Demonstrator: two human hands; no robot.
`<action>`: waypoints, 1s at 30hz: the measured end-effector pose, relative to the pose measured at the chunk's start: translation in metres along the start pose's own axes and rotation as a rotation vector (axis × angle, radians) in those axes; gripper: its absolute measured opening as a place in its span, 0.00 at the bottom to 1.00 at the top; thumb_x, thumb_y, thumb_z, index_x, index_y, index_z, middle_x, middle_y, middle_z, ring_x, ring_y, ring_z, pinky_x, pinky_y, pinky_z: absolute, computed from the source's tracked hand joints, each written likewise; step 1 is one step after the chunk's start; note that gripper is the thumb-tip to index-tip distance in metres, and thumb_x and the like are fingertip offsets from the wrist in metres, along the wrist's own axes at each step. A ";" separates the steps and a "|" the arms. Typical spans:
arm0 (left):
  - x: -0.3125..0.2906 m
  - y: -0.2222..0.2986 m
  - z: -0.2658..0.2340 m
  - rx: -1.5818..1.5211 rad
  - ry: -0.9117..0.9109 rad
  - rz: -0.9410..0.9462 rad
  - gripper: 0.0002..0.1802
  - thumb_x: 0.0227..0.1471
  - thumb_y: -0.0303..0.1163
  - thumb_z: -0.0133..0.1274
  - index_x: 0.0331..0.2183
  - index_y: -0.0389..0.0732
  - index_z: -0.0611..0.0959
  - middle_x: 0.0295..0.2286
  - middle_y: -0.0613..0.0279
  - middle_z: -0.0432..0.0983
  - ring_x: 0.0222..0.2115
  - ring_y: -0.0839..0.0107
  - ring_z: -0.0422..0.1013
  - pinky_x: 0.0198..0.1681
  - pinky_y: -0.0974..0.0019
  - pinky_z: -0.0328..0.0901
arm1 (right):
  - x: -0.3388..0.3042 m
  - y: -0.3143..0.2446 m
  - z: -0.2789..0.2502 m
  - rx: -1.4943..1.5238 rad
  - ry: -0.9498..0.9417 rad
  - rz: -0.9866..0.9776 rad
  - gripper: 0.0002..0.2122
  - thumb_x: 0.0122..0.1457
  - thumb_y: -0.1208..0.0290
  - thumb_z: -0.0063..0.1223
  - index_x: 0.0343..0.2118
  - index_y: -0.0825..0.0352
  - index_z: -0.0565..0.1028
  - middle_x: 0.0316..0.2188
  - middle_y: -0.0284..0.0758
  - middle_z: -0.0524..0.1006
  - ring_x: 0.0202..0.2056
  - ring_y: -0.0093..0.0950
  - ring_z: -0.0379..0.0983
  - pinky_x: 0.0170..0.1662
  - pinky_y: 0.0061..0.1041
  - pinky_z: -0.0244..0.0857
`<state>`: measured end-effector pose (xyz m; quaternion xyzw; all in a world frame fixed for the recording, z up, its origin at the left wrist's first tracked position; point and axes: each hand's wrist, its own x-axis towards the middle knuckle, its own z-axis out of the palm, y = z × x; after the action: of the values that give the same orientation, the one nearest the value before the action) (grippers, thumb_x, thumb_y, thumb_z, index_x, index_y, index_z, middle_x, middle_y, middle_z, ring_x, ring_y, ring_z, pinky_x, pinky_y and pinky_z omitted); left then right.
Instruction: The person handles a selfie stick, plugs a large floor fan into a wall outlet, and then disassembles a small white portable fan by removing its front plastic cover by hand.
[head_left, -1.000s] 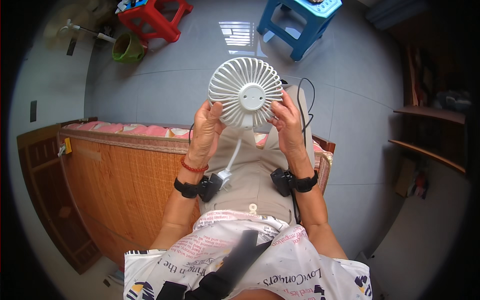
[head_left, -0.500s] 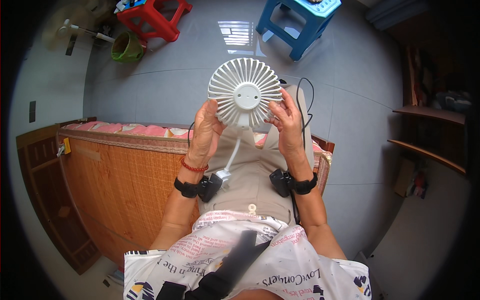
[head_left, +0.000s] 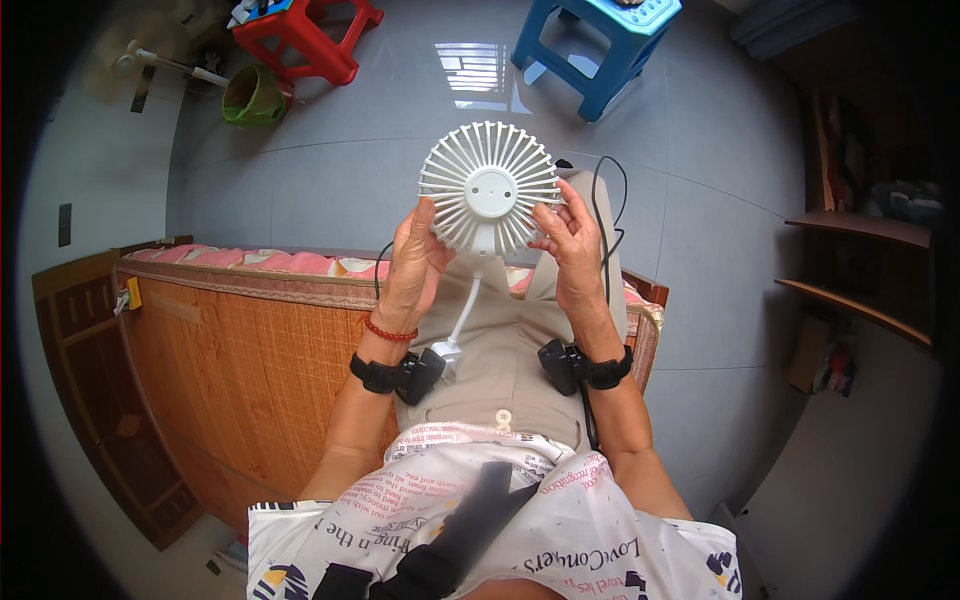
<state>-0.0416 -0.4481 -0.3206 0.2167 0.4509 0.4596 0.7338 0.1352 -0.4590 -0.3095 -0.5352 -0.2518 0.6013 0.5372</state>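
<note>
Between my hands is a small white fan (head_left: 491,193), its slatted round cage and plain centre disc facing up toward me. My left hand (head_left: 412,255) grips the cage's left edge, thumb on top. On the other side, my right hand (head_left: 570,240) holds the right edge with thumb and fingers. A white flexible neck (head_left: 466,315) runs down from the fan to a white clip-like base (head_left: 446,353) resting on my lap by my left wrist. Part of that base is hidden behind the black device (head_left: 420,375) strapped to my left wrist.
I sit on a bed edge with a woven mat (head_left: 250,370). Ahead on the grey tiled floor stand a red stool (head_left: 340,60), a green-lined bin (head_left: 254,97) and a blue stool (head_left: 605,75). A black cable (head_left: 625,200) loops by my right knee. Wooden shelves (head_left: 860,228) stand right.
The fan's head has tipped slightly, its top edge a little lower in the view. Both hands keep their hold, nearly unmoved.
</note>
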 end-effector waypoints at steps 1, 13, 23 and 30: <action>0.000 0.000 0.001 0.000 0.000 0.000 0.27 0.48 0.55 0.47 0.39 0.41 0.71 0.34 0.70 0.70 0.32 0.83 0.64 0.33 0.77 0.59 | 0.000 0.001 0.000 -0.001 0.004 -0.002 0.28 0.49 0.64 0.55 0.50 0.72 0.60 0.33 0.37 0.73 0.34 0.21 0.71 0.31 0.16 0.66; 0.000 0.001 0.001 -0.030 0.004 -0.023 0.29 0.49 0.55 0.45 0.41 0.39 0.70 0.37 0.67 0.70 0.38 0.79 0.66 0.41 0.71 0.61 | 0.004 0.002 -0.001 -0.041 0.003 -0.034 0.27 0.49 0.64 0.56 0.49 0.72 0.61 0.28 0.33 0.74 0.30 0.17 0.71 0.28 0.13 0.63; -0.002 0.000 0.000 -0.026 -0.065 -0.056 0.29 0.53 0.52 0.41 0.49 0.41 0.64 0.46 0.63 0.65 0.46 0.72 0.62 0.46 0.62 0.62 | 0.006 0.006 -0.005 -0.043 0.011 0.007 0.28 0.48 0.63 0.56 0.49 0.71 0.60 0.28 0.32 0.74 0.31 0.17 0.70 0.28 0.13 0.62; -0.001 -0.008 -0.001 -0.016 -0.033 -0.146 0.23 0.57 0.43 0.38 0.50 0.41 0.61 0.48 0.60 0.62 0.47 0.66 0.62 0.46 0.55 0.62 | 0.020 0.031 -0.019 0.001 0.011 0.224 0.25 0.53 0.63 0.50 0.51 0.68 0.60 0.35 0.30 0.71 0.33 0.19 0.69 0.31 0.17 0.62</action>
<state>-0.0387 -0.4531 -0.3265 0.1847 0.4497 0.4052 0.7743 0.1436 -0.4553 -0.3501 -0.5629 -0.1869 0.6550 0.4682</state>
